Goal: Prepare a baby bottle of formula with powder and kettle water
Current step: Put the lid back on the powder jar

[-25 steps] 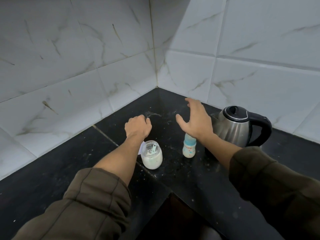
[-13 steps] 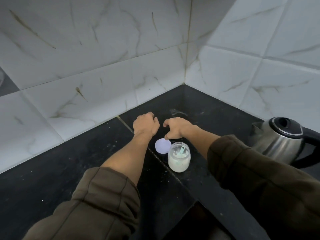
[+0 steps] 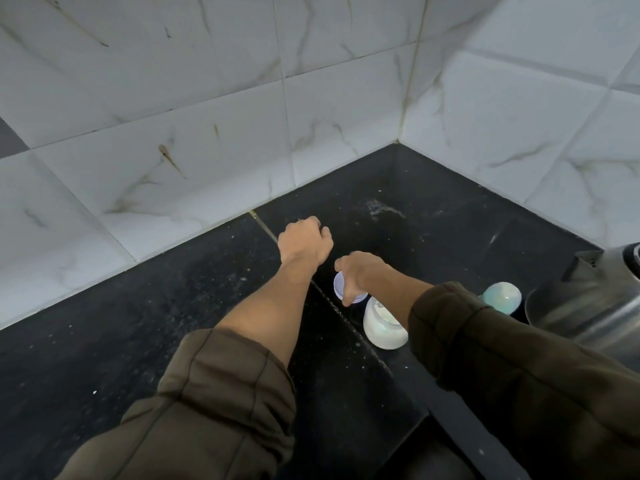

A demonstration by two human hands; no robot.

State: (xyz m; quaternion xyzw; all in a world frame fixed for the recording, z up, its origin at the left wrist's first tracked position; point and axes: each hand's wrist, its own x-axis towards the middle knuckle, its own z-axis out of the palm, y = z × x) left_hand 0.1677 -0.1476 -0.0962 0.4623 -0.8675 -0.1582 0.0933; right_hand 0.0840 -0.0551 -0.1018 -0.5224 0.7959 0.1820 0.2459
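Note:
A glass jar of white powder stands open on the black counter, partly hidden by my right forearm. My right hand pinches the jar's pale lilac lid just left of the jar, with the lid tilted off the counter. My left hand is a closed fist hovering further left, holding nothing that I can see. The baby bottle with a light blue cap stands to the right, next to the steel kettle at the right edge.
White marbled wall tiles close off the counter's corner at the back and right. A tiled seam runs diagonally across the counter under my hands. The counter's front edge drops away at bottom centre.
My right hand left the bottle, crossed to the lid and has now lifted it. The view panned left, then right, bringing the bottle back into view. My left fist stayed.

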